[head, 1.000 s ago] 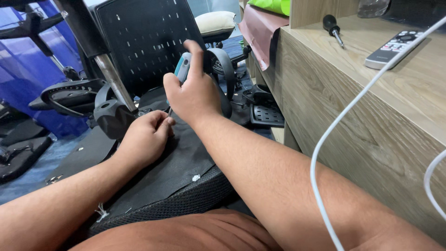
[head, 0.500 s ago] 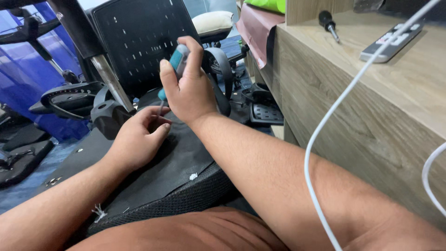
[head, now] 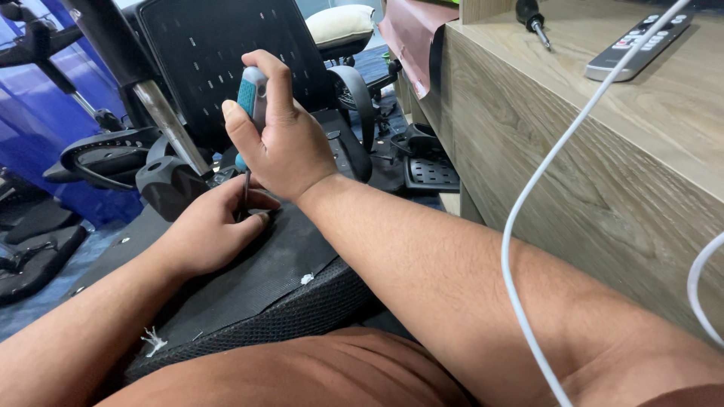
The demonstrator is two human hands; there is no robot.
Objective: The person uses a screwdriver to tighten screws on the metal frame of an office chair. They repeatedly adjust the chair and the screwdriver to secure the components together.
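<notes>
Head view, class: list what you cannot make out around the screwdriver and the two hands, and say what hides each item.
1. Tip of the screwdriver: covered by the left hand, so what it touches is unseen.
2. Most of the handle: wrapped by the right hand.
3. White cable: both ends run off the frame edges.
4. Second screwdriver on the desk: handle cut off by the top edge.

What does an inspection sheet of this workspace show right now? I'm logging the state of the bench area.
Surface: black chair seat underside across the lap.
Job's things: teal-handled screwdriver, upright, tip down at the seat.
Clutter: white scraps on the seat edge; second screwdriver and remote on the wooden desk.
Hands: right hand grips the handle; left hand steadies the shaft.
Cables: white cable hangs over the desk.
Surroundings: chair back, chair parts.
</notes>
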